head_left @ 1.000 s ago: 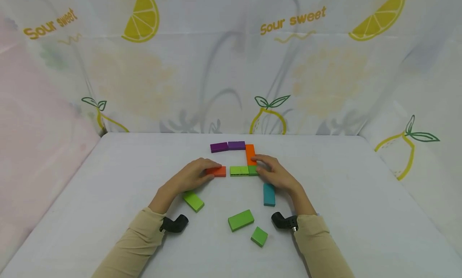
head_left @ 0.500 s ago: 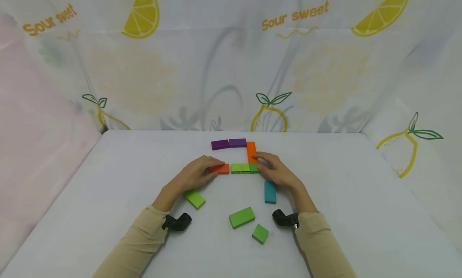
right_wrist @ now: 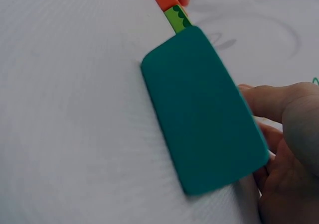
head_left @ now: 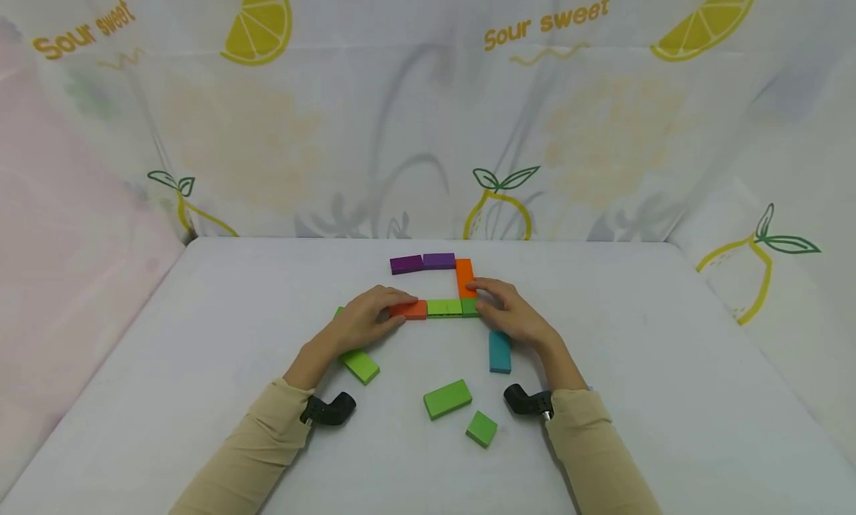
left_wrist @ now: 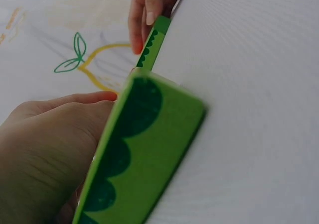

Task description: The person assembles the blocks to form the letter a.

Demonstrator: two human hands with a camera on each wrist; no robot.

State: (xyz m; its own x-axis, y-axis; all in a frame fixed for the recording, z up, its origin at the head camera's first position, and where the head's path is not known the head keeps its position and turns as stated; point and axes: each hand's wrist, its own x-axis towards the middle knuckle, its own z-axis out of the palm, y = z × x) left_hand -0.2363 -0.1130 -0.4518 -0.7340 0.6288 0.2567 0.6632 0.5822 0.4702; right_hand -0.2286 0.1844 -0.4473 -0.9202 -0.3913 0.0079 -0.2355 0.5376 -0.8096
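My left hand (head_left: 364, 320) pinches a red-orange block (head_left: 414, 310) between its thumb and fingers. The block's right end meets a light green block (head_left: 444, 308) in the row. A darker green block (head_left: 470, 307) continues that row, and my right hand (head_left: 516, 316) touches its end with the thumb. One finger of the right hand rests against an orange block (head_left: 464, 276) standing behind it. Two purple blocks (head_left: 406, 264) extend leftward from the orange one's far end. In the right wrist view, a teal block (right_wrist: 204, 114) lies near the right hand.
A light green block (head_left: 361, 366) lies below the left wrist, and another green piece is partly hidden behind that hand. Nearer the person are a green rectangular block (head_left: 447, 399) and a small green block (head_left: 481, 429). A printed cloth (head_left: 374, 128) hangs behind the white table (head_left: 602, 292).
My left hand has slid the red-orange block to the right, closing the gap to the light green block. My right hand has stayed at the orange and green blocks.
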